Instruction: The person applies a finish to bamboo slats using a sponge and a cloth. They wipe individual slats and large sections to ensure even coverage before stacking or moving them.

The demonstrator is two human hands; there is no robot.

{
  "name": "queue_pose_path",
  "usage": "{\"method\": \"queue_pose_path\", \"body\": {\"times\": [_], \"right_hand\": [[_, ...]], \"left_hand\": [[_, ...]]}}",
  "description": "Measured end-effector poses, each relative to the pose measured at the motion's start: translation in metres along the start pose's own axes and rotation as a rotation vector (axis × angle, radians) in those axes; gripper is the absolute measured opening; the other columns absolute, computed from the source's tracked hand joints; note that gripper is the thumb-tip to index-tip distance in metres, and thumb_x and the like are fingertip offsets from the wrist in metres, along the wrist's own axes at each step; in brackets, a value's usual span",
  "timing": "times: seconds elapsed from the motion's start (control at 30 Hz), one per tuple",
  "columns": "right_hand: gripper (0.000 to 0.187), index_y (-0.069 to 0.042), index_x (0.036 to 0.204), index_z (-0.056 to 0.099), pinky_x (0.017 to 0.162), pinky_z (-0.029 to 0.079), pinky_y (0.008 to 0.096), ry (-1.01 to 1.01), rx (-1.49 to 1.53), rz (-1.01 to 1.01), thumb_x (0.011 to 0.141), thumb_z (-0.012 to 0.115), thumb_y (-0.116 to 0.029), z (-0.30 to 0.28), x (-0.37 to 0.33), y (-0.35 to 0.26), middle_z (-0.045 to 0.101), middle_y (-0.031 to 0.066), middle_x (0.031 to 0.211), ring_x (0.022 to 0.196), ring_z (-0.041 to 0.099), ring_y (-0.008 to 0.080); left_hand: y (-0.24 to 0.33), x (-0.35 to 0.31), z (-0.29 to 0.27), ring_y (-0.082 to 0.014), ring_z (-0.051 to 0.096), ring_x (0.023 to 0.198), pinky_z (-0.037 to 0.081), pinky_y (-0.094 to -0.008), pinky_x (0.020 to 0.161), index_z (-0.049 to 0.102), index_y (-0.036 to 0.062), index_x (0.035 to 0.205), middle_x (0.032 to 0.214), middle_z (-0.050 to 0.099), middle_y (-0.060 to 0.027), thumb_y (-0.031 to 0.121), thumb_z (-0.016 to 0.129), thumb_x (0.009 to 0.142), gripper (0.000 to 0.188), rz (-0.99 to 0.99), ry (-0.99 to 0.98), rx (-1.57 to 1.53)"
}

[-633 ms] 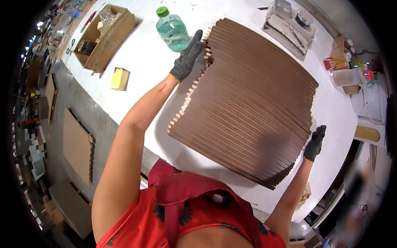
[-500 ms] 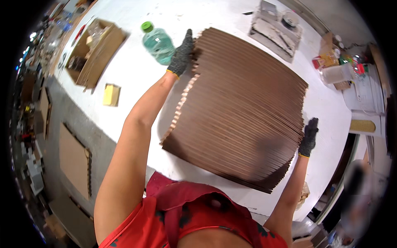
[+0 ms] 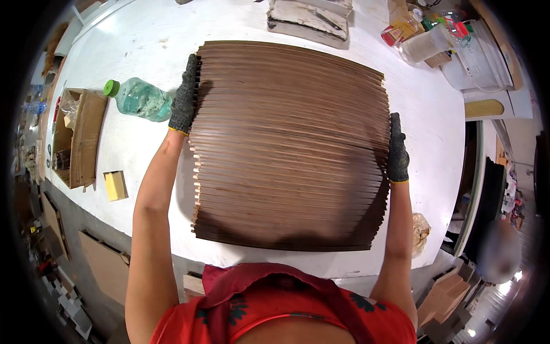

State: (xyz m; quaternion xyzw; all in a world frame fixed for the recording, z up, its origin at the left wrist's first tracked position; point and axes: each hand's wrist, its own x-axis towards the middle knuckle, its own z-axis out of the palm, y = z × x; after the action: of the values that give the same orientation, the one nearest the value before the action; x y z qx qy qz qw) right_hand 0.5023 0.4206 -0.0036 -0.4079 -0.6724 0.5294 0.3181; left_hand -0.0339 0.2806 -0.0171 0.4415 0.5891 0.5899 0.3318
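Note:
A broad bundle of dark brown wooden strips [image 3: 292, 149], laid side by side, rests on the white table. Its left ends are uneven, with pale ends showing along the lower part. Against the upper left side lies my left hand [image 3: 184, 97], in a dark grey glove, its fingers stretched out flat along the strip ends. My right hand [image 3: 397, 152], gloved alike, presses flat on the right ends with fingers extended. The strips lie between my two palms, and neither hand's fingers close round them.
A clear green-tinted bottle [image 3: 142, 100] lies left of my left hand. Farther left are a cardboard box [image 3: 89, 140] and a yellow block [image 3: 114, 185]. A whitish stained block [image 3: 309, 22] sits beyond the strips. Bottles and containers [image 3: 427, 43] crowd the far right; crumpled paper [image 3: 420, 234] lies near the right edge.
My right hand has come in against the strips' right ends, from standing slightly apart. The right ends look straighter. The view has turned, so the bundle sits squarer before me.

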Motion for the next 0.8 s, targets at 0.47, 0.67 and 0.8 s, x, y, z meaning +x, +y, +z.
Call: {"method": "queue_pose_path", "body": {"times": [0.47, 0.67, 0.8], "right_hand": [[0.071, -0.009, 0.155, 0.022, 0.121, 0.013, 0.0329, 0.002, 0.329, -0.019, 0.102, 0.029, -0.056, -0.022, 0.147, 0.039, 0.027, 0.0055, 0.159, 0.147, 0.023, 0.0206], [0.067, -0.008, 0.152, 0.03, 0.119, 0.02, 0.0318, 0.027, 0.218, 0.038, 0.104, 0.027, -0.054, -0.018, 0.131, 0.007, 0.031, 0.0058, 0.157, 0.143, 0.029, 0.0194], [0.065, -0.008, 0.153, 0.028, 0.119, 0.022, 0.0328, 0.075, 0.311, 0.097, 0.104, 0.028, -0.051, -0.015, 0.128, 0.016, 0.03, 0.0059, 0.158, 0.142, 0.031, 0.0194]], "left_hand": [[-0.014, 0.06, -0.017, -0.0235, 0.03, 0.144, 0.021, -0.0327, 0.118, 0.036, 0.0112, 0.151, 0.154, 0.037, -0.0115, 0.043, 0.021, 0.108, 0.055, 0.075, -0.011, 0.154], [0.003, 0.06, 0.0, -0.0183, 0.032, 0.142, 0.022, -0.029, 0.119, 0.031, 0.0054, 0.152, 0.154, 0.037, -0.0073, 0.037, 0.024, 0.109, 0.053, -0.136, -0.152, -0.31], [0.003, 0.056, 0.002, -0.0203, 0.033, 0.142, 0.022, -0.0324, 0.119, 0.03, 0.0055, 0.152, 0.153, 0.038, -0.0079, 0.031, 0.025, 0.108, 0.051, -0.114, -0.172, -0.173]]}}
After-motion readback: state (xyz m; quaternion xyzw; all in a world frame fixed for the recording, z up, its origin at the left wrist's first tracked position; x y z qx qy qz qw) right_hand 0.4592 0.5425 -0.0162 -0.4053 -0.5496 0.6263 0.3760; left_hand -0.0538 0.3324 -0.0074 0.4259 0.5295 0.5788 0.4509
